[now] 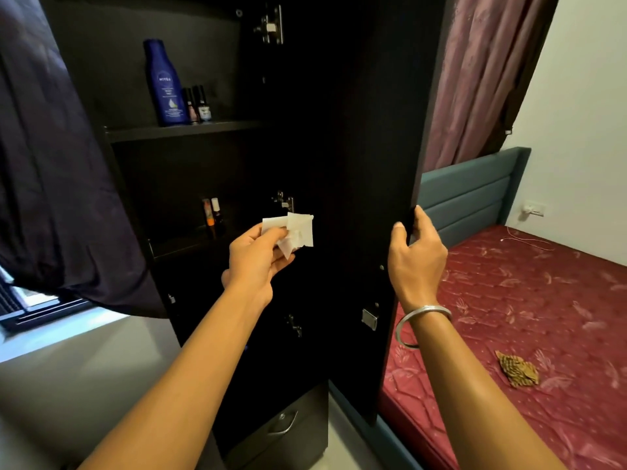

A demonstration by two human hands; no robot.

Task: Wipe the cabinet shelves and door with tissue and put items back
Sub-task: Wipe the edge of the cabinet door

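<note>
Bottle (164, 83) on upper shelf (183, 130), open door (369, 164) right of shelves, bed (543, 300) behind door

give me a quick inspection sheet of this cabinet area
surface: dark shelves, door swung open
job's things: white tissue; blue lotion bottle and small bottles on upper shelf; two small bottles on lower shelf
clutter: brown patterned item on the bed
grippers: left hand pinches the tissue; right hand grips the door edge, bangle on wrist
cables: thin white cable on the bed near wall socket
surroundings: curtain, drawer below
</note>
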